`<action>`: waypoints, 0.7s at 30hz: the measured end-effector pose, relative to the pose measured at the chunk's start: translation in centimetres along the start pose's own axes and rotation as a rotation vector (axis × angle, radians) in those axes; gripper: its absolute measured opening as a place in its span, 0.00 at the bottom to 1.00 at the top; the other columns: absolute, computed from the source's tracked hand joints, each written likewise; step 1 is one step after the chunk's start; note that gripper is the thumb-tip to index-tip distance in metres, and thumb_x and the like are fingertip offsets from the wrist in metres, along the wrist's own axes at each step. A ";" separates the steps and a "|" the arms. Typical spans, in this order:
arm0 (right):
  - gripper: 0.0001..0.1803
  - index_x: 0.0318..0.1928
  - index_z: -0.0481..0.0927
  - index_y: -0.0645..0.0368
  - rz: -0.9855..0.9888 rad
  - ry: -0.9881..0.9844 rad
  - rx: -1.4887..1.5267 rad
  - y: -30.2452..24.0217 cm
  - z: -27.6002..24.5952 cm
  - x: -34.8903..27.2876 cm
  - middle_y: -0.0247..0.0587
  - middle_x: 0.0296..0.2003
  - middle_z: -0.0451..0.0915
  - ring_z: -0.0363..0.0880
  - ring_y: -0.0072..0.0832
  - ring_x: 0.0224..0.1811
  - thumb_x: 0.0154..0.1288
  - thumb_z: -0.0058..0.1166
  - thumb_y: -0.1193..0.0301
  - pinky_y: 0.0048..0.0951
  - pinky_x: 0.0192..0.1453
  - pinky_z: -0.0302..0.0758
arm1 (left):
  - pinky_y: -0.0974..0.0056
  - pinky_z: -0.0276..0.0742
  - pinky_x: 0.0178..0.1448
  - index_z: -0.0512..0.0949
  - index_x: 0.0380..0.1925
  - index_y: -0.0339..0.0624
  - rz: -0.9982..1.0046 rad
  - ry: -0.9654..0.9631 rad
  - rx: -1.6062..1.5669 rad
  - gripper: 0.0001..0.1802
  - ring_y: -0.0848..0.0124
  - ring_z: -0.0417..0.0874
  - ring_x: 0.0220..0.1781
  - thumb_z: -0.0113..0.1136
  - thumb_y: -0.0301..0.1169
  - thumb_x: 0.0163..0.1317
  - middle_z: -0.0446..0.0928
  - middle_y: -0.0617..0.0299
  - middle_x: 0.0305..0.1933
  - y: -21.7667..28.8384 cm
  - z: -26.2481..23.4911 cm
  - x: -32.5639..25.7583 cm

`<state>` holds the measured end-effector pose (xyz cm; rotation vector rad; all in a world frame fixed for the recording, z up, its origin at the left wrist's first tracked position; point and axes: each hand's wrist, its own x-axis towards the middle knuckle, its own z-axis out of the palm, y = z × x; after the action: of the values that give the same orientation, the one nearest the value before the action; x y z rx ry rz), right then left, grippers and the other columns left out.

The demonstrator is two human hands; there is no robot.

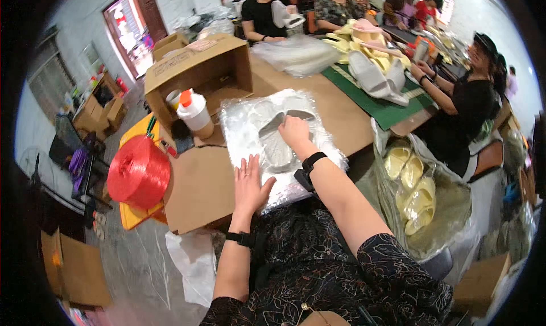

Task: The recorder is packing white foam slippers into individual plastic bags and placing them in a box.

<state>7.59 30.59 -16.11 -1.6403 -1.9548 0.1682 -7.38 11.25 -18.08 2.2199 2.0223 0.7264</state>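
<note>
The left hand (248, 185) lies open, gripping nothing, on the near left part of the shiny clear plastic (239, 121), with grey slippers (277, 149) at its middle, seemingly being arranged there. The right hand (295, 133) curls over them, though glare hides whether it grasps one; the next move likely calls for the left palm to steady the plastic.

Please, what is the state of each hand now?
Left hand: open, over the clear plastic.
Right hand: curled at the grey slippers; whether its grip is closed cannot be told.
</note>
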 end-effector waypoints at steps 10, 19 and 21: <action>0.13 0.30 0.78 0.60 -0.041 0.180 0.343 6.9 -7.3 -6.6 0.53 0.28 0.81 0.80 0.54 0.34 0.59 0.56 0.62 0.50 0.40 0.76 | 0.46 0.44 0.82 0.53 0.75 0.37 -0.041 -0.062 0.046 0.47 0.47 0.51 0.80 0.61 0.48 0.63 0.57 0.45 0.78 1.3 -0.6 0.0; 0.13 0.32 0.75 0.61 0.174 0.534 -0.166 24.1 -27.2 -9.7 0.55 0.31 0.79 0.78 0.55 0.36 0.63 0.55 0.62 0.50 0.40 0.73 | 0.47 0.40 0.83 0.54 0.75 0.38 -0.026 -0.049 0.024 0.45 0.48 0.49 0.81 0.59 0.50 0.65 0.55 0.48 0.79 0.4 -0.3 0.1; 0.15 0.33 0.76 0.60 0.360 0.459 -0.327 28.7 -29.6 -11.6 0.55 0.34 0.82 0.80 0.55 0.40 0.64 0.52 0.59 0.52 0.43 0.75 | 0.47 0.41 0.83 0.54 0.75 0.39 -0.022 -0.037 0.048 0.45 0.48 0.49 0.81 0.58 0.50 0.65 0.55 0.47 0.79 0.3 -0.5 0.0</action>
<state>48.07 18.83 -8.42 -2.0169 -1.3826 -0.3813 -7.23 11.10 -17.54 2.2159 2.0648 0.6364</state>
